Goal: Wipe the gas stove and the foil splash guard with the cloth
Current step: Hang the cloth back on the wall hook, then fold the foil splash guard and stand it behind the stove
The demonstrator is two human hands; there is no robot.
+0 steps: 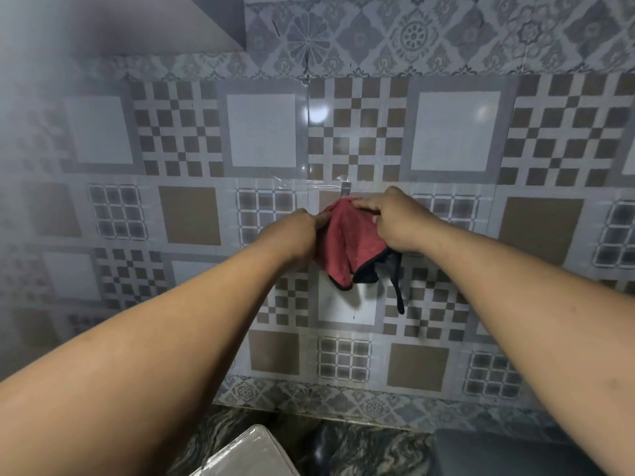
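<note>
A crumpled red cloth (347, 240) with black trim and a dangling black strip hangs bunched between the left hand (298, 235) and right hand (395, 223), both pinching it.

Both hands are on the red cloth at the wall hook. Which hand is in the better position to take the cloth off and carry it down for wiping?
Probably the right hand: it grips the red cloth at the top, just beside the hook. The left hand only pinches the cloth's side edge.
</note>
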